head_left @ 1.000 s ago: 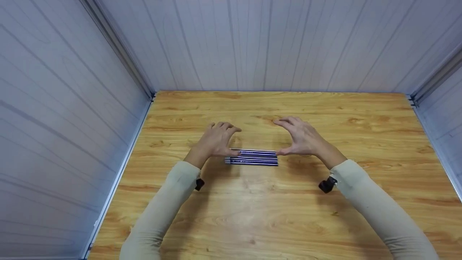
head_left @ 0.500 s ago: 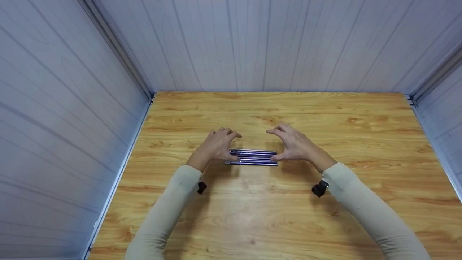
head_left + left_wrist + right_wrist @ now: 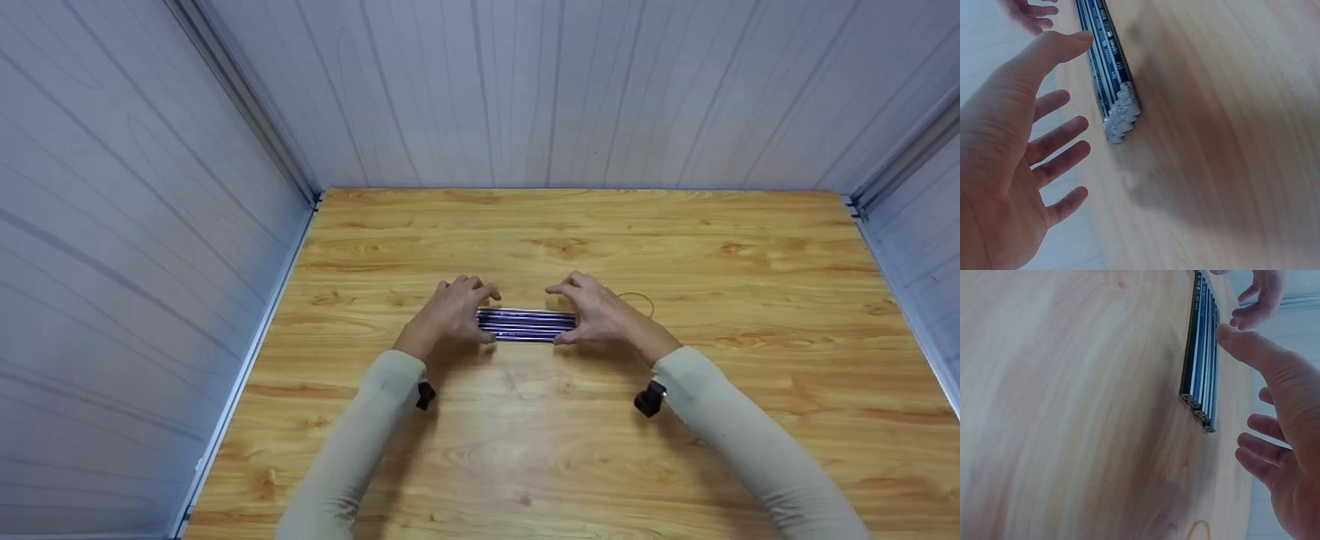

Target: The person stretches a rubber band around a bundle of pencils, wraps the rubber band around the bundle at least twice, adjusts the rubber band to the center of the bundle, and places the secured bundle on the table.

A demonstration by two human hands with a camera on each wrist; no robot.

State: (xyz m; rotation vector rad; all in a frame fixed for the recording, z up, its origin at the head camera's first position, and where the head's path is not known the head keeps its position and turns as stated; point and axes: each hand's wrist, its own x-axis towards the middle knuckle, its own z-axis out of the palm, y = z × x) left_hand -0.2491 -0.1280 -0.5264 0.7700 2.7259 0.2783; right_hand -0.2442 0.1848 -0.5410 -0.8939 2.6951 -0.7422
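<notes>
A flat row of several dark blue-purple pencils lies side by side on the wooden table, silver-tipped ends to the left. The left hand is at those silver-tipped ends, its thumb by the near edge of the row and its fingers spread apart beyond the far edge. At the plain ends, the right hand mirrors it, thumb low and fingers curved loosely in the air. Neither hand grips the pencils.
A thin yellow loop like a rubber band lies behind the right wrist, partly hidden by it. Pale panel walls close off the back and sides of the table. Black wrist cameras hang under both sleeves.
Both hands have come lower and nearer the body, the right also leftward, thumbs shifting to the row's near edge. The pencils are drawn closer together with ends more even. The yellow loop has become visible.
</notes>
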